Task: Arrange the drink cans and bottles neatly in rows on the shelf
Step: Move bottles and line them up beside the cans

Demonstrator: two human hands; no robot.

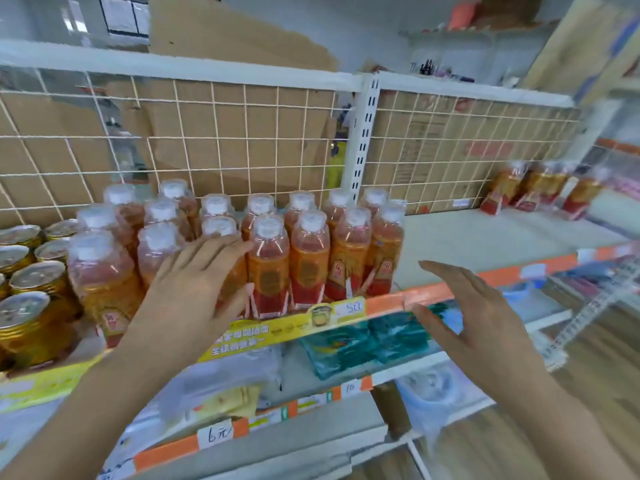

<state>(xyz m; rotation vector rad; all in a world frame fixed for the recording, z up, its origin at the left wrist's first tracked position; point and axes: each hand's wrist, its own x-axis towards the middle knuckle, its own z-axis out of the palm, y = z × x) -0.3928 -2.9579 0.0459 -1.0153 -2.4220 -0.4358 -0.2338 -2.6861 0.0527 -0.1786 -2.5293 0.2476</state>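
Several orange-labelled drink bottles (308, 258) with white caps stand in rows at the middle of the white shelf (485, 237). My left hand (197, 282) lies flat against a front-row bottle, fingers straight, thumb at its base. Gold-lidded drink cans (31, 282) stand packed at the shelf's left end. Three more bottles (543, 192) stand apart at the far right of the shelf. My right hand (474, 317) hovers in front of the shelf edge, right of the rows, fingers spread and holding nothing.
A white wire grid (242, 140) with cardboard behind it backs the shelf. An orange and yellow price strip (433, 296) runs along the front edge. Lower shelves hold teal packets (367, 341) and plastic-wrapped goods. Bare shelf surface lies between the rows and the three far bottles.
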